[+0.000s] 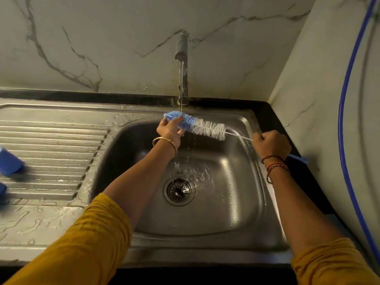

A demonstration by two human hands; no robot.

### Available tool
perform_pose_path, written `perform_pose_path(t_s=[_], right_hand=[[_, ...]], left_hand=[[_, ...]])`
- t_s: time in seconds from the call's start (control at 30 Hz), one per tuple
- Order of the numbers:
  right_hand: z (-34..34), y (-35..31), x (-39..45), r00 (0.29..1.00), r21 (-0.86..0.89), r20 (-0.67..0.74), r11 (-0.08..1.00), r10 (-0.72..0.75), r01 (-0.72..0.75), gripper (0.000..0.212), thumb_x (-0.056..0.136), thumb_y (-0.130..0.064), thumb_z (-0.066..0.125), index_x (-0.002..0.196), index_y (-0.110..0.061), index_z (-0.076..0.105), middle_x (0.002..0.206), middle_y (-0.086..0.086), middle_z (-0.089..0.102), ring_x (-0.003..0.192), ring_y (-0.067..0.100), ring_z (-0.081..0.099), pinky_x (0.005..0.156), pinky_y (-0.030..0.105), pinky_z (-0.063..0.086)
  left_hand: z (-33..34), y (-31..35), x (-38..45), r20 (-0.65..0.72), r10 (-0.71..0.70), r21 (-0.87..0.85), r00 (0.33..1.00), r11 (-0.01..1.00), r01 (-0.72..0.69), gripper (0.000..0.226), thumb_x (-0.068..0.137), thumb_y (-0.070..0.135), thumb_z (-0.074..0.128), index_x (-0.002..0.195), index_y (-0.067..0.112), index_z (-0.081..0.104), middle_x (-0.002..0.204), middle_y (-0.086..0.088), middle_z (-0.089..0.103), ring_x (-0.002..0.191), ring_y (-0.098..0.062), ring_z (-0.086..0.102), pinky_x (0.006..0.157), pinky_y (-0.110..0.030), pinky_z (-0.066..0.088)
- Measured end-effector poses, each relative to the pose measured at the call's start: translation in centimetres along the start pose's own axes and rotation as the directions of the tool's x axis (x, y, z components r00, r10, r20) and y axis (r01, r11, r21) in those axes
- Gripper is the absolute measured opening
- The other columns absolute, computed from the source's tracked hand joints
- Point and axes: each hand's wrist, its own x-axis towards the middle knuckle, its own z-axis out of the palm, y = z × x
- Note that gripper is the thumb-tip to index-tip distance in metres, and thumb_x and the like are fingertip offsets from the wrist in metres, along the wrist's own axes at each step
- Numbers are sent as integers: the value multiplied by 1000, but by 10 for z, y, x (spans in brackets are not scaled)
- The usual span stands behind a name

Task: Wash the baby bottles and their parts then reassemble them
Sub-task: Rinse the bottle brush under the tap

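Observation:
A long bottle brush [205, 127] with blue and white bristles lies across the sink under the running water. My left hand [170, 129] grips its blue bristle end right below the stream. My right hand [271, 144] is closed on the wire stem, and the blue handle tip [300, 159] sticks out past my wrist. Two blue bottle parts [10, 163] sit at the far left on the drainboard, cut off by the frame edge. No bottle body shows in view.
The tap [182, 52] runs into the steel sink basin [242, 202], with the drain [178, 190] in the middle. A wet ribbed drainboard [53, 153] lies to the left. A white appliance with a blue hose [342, 124] stands at the right.

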Motion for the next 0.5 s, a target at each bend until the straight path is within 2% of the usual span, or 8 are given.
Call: perform_pose_path(t_s=[0.07, 0.17, 0.27, 0.4, 0.5], right_hand=[[2, 8, -1, 999, -22, -46, 1000, 20, -21, 49, 69, -31, 32, 63, 6, 63, 54, 15, 46, 49, 28, 40, 47, 22, 13], [3, 21, -1, 993, -48, -105, 997, 54, -59, 51, 69, -31, 32, 67, 8, 64, 65, 28, 59, 58, 35, 48, 50, 26, 20], [-1, 29, -1, 986, -51, -150, 996, 69, -77, 53, 69, -30, 33, 74, 12, 66, 71, 33, 61, 66, 43, 54, 55, 29, 25], [-3, 30, -4, 987, -15, -151, 999, 48, -51, 50, 70, -28, 33, 68, 12, 65, 63, 30, 59, 54, 30, 40, 48, 24, 14], [1, 27, -7, 989, -3, -136, 999, 49, -50, 49, 71, -28, 33, 65, 10, 64, 60, 28, 58, 54, 26, 37, 47, 24, 13]], left_hand=[[2, -2, -2, 45, 11, 55, 999, 998, -13, 46, 82, -2, 63, 126, 3, 49, 126, -17, 54, 111, -31, 58, 89, -38, 51], [6, -4, -5, 124, 6, 114, 992, 993, -20, 42, 84, 0, 62, 124, 1, 49, 126, -20, 54, 107, -30, 59, 80, -33, 52], [10, -5, -6, 142, -31, 154, 989, 988, 9, 43, 86, 2, 61, 126, 0, 45, 127, -19, 52, 111, -31, 58, 80, -34, 52], [12, -8, -5, 80, -25, 143, 997, 990, 13, 43, 89, 4, 57, 129, 0, 42, 129, -20, 50, 114, -33, 55, 79, -37, 52], [10, -7, -4, 42, -8, 147, 999, 989, 2, 41, 91, 6, 54, 130, 0, 41, 128, -20, 50, 114, -34, 55, 79, -39, 52]])
